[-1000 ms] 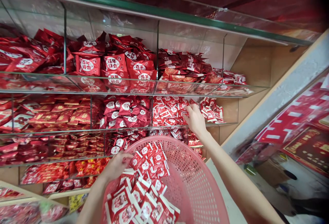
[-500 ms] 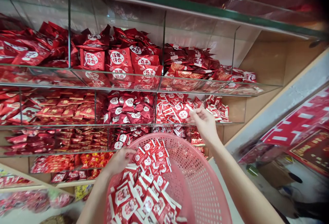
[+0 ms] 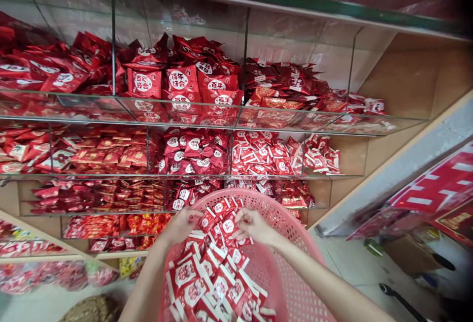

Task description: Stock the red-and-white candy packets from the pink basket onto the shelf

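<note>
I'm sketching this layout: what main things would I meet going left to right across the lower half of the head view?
Yellow packet, left hand, right hand, brown box. The pink basket overlaps both hands, so I leave it out.

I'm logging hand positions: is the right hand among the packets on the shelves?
No, the right hand is at the pink basket, beside the red-and-white packets piled in it.

百年好合 that stood in red on white on the upper red packets (image 3: 144, 83), what looked like 囍 on a white-edged packet (image 3: 185, 273) in the pink basket (image 3: 275, 280), lettering on maroon packets (image 3: 193, 145) that was illegible
</note>
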`<state>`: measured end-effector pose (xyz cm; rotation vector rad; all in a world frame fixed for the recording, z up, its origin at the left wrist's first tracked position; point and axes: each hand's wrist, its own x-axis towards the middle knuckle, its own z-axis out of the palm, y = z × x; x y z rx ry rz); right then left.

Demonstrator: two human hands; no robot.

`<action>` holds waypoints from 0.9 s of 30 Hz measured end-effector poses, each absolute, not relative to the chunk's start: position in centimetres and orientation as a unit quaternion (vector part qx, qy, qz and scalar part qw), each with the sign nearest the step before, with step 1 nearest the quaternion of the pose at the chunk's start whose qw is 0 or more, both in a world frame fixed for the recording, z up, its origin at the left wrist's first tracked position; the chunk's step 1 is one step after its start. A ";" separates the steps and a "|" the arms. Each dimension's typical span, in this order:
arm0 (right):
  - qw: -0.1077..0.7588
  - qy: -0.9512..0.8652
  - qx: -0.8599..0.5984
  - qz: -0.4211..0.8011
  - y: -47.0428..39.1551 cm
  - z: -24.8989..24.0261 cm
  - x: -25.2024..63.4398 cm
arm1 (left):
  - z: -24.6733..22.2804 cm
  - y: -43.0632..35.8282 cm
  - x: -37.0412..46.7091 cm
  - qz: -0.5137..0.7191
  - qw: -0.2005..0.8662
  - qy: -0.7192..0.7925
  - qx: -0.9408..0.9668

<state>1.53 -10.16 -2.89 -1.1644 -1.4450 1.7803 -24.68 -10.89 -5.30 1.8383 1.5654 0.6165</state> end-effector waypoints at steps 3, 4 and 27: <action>0.280 -0.547 -0.445 0.652 -10.4 -3.8 0.9 | -5.0 -10.9 -24.6 0.227 0.311 0.598 0.703; 0.281 -0.554 -0.449 0.643 -10.4 -4.1 0.7 | -4.9 -11.0 -24.5 0.224 0.310 0.599 0.703; 0.273 -0.626 -0.451 0.575 -11.0 -6.4 -0.8 | -4.9 -10.9 -24.4 0.245 0.308 0.591 0.704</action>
